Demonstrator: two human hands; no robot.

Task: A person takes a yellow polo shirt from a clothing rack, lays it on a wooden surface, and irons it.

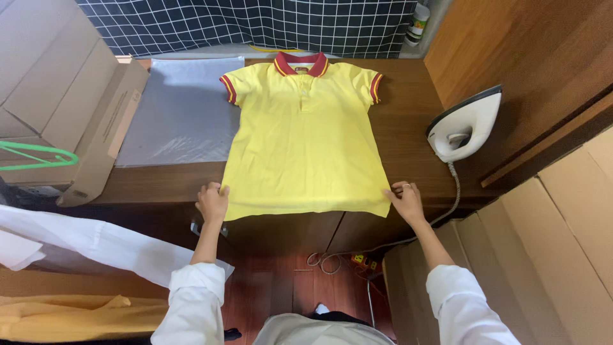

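A yellow polo shirt (305, 134) with a red collar and red-striped sleeve cuffs lies flat, front up, on a dark wooden table (408, 121). Its hem reaches the table's near edge. My left hand (212, 202) pinches the hem's left corner. My right hand (405, 199) grips the hem's right corner, a ring on one finger. Both arms wear white sleeves.
A clear plastic bag (182, 112) lies flat left of the shirt. A white iron (465, 124) stands on end at the right, its cord hanging to the floor. Cardboard boxes (57, 96) stand left with a green hanger (38, 156); more boxes (543, 255) right. White and yellow cloth (70, 281) lies lower left.
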